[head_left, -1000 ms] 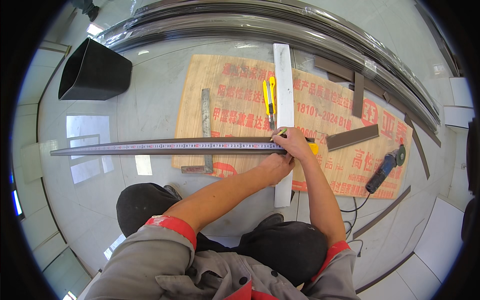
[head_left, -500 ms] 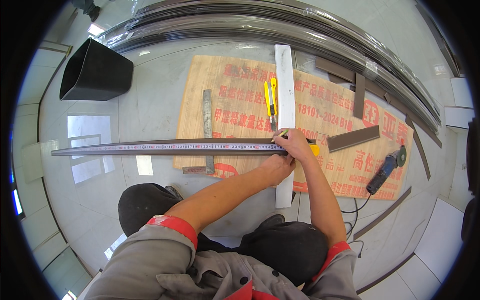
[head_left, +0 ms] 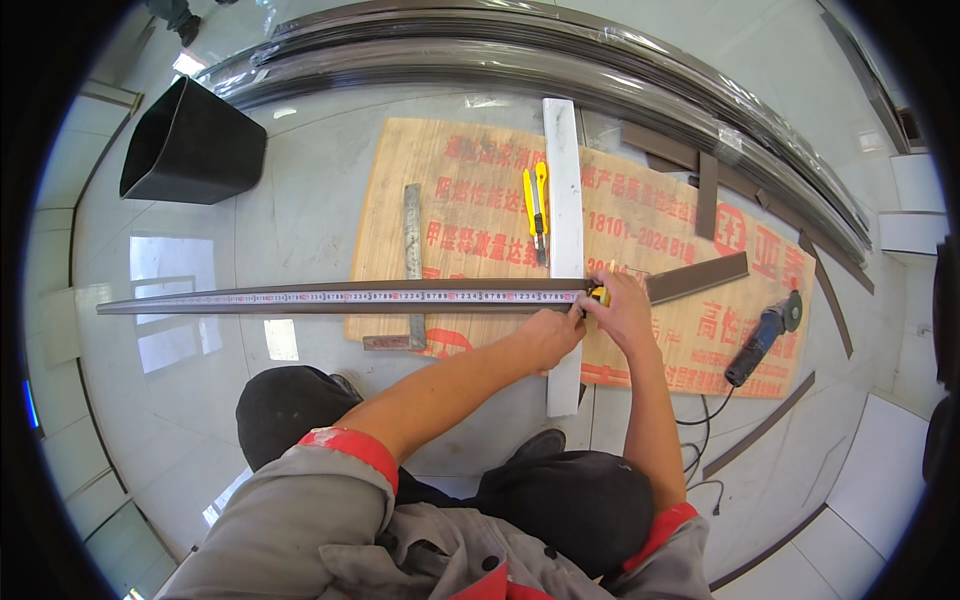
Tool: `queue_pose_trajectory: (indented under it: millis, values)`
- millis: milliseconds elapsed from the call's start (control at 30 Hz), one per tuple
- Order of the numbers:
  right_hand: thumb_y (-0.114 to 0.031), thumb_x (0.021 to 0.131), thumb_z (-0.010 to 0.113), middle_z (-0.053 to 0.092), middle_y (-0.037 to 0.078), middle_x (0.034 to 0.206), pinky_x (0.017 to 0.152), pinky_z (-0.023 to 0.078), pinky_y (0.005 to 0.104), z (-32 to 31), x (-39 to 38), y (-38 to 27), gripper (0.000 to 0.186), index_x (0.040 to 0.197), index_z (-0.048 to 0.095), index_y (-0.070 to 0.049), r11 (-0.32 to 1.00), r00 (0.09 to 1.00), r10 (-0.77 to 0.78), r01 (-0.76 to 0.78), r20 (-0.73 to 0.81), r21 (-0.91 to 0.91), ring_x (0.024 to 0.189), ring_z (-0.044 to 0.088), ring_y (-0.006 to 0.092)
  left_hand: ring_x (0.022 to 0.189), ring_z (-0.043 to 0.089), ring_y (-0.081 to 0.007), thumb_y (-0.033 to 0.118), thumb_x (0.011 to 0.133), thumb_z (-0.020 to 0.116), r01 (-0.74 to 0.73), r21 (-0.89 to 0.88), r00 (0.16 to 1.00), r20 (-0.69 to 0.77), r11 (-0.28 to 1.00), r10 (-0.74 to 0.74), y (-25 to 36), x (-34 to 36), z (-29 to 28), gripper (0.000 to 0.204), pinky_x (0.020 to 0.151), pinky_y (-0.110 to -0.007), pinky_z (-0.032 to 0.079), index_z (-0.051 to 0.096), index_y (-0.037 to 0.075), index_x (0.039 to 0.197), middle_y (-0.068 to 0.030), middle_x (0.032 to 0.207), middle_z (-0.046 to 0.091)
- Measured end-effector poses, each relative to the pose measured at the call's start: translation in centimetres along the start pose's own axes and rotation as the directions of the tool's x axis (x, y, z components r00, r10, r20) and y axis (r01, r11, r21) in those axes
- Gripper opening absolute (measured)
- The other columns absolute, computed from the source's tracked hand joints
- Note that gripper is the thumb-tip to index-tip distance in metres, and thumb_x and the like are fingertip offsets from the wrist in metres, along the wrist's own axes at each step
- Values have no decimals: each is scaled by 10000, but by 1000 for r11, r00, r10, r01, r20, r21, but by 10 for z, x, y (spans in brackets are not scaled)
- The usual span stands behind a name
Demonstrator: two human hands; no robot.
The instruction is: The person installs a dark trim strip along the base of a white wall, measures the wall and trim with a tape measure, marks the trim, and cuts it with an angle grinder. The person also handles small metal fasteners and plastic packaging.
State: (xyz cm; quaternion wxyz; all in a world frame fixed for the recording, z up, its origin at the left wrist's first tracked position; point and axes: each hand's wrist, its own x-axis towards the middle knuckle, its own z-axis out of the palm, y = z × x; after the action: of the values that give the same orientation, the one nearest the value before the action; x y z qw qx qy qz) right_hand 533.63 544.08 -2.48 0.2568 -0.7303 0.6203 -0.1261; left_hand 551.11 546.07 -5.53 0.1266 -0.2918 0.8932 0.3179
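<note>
Okay, using the white bar (head_left: 565, 200) as the landmark, since everything sits around it. Your brown channel (head_left: 450, 309) lies across it, most of its length running off to the left, with the tape blade (head_left: 420, 296) stretched along it. I'd call this the measuring step: you look to be checking a spot along the channel close to where it crosses that bar.

Your right hand (head_left: 624, 312) is just right of the bar, fingers curled in around the yellow tape case (head_left: 600, 295), so that grip looks closed on it. Your left hand (head_left: 550, 338) is over the bar's near half, fingertips bunched against the channel's near edge. Can't tell if that grip is really pinching or just pressing, because the fingers hide the contact.

For the next move, imo it calls for blade and channel held dead still against each other while the case is handled. If the case tugs the blade sideways, your reading goes off.

Rest of the stuff: yellow cutter (head_left: 542, 185) just left of the bar, steel square (head_left: 413, 230) further left and partly under the channel, short brown offcut (head_left: 700, 277) to the right, grinder (head_left: 757, 345) well past that.
</note>
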Motion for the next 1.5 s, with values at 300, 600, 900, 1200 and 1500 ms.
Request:
queue_pose_trajectory:
  millis: [300, 600, 900, 1200, 1500]
  values:
    - [-195, 744, 801, 622, 143, 1230, 1059, 399, 505, 19, -5, 30, 501, 1219, 654, -129, 963, 982, -182, 168, -49, -211, 1212, 526, 358, 875, 709, -333, 311, 747, 767, -202, 137, 962, 212, 970, 171, -58, -58, -112, 398, 742, -483, 560, 724, 69, 1059, -177, 1038, 725]
    - [-217, 679, 770, 647, 174, 921, 819, 524, 440, -21, 7, 8, 395, 1009, 671, -23, 953, 978, -205, 206, 28, -222, 910, 637, 364, 721, 693, -223, 613, 887, 626, 461, -712, 870, 245, 530, -429, -200, -291, -17, 613, 598, -372, 522, 753, 14, 864, -112, 798, 728]
    - [-314, 850, 716, 686, 198, 1002, 728, 537, 429, -61, 47, -240, 377, 1092, 661, -30, 992, 832, -88, 121, 547, -24, 838, 678, 359, 1281, 567, -248, 546, 1037, 436, -617, -625, 673, -105, -478, -732, -199, -352, 35, 619, 1065, -393, 465, 469, 31, 1381, -121, 1311, 623]
    - [-342, 755, 800, 713, 224, 958, 788, 555, 396, 13, 61, -408, 546, 1101, 638, 47, 956, 811, -187, 20, 554, 293, 886, 713, 320, 1290, 552, -317, 445, 1058, 444, -880, -249, 474, -378, -406, -795, -196, -409, -4, 469, 1080, -463, 453, 512, 95, 1363, -133, 1291, 637]
    - [-341, 743, 793, 646, 215, 1011, 802, 522, 487, 74, 68, -435, 532, 1099, 567, -17, 877, 839, -479, 468, 256, 108, 939, 646, 402, 1372, 452, -322, 606, 1023, 383, -713, -354, 701, -353, -605, -620, -166, -384, -19, 711, 1155, -445, 355, 391, 68, 1487, -184, 1454, 495]
